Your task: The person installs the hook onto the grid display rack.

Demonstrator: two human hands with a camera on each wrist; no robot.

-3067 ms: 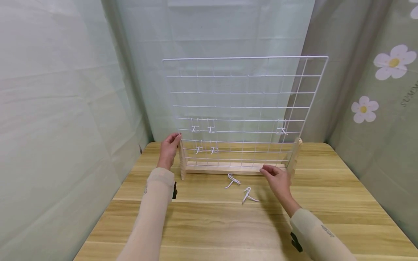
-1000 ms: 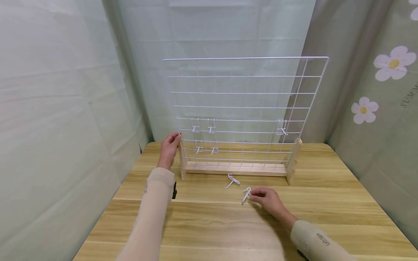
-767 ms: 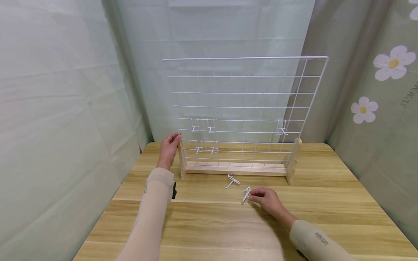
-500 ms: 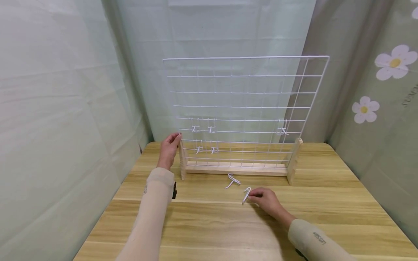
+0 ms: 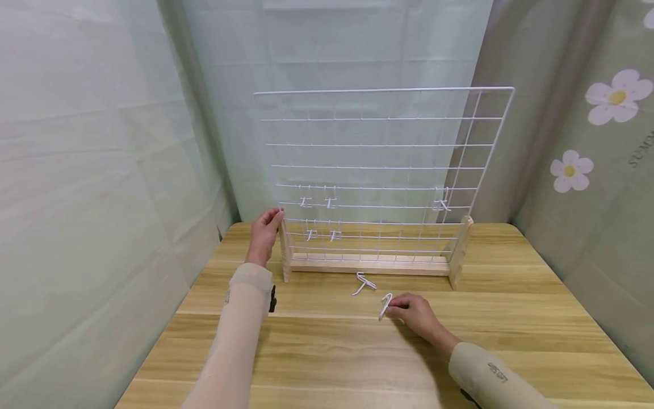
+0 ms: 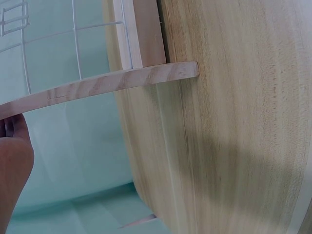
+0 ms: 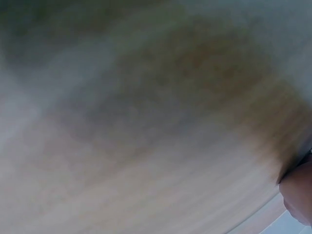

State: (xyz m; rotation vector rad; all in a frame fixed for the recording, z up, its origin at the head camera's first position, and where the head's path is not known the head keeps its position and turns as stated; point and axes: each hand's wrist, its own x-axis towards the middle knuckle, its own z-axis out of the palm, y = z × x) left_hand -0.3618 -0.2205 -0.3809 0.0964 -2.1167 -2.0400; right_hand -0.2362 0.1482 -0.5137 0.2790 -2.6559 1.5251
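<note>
A white wire grid panel [image 5: 388,145] stands in a wooden base [image 5: 368,263] with a side post at each end. My left hand [image 5: 263,234] pinches the top of the left side post [image 5: 286,255]; the left wrist view shows this post [image 6: 102,84] with the hand [image 6: 14,158] at its upper end. On the table, my right hand [image 5: 416,315] pinches one arm of a white wire hook [image 5: 385,307] between thumb and fingers. Another white hook [image 5: 364,283] lies close by, nearer the base. In the right wrist view only blurred wood and part of the hand [image 7: 298,192] show.
Several hooks hang on the grid: one pair is the upper left hook [image 5: 305,200] and its neighbour [image 5: 331,201], with more below and a single hook [image 5: 441,203] at the right. The wooden table [image 5: 327,363] is bounded by pale curtains [image 5: 102,170].
My right hand has come down from the right end of the wooden base to the nearer hook on the table and taken hold of it. The left hand stays on the post.
</note>
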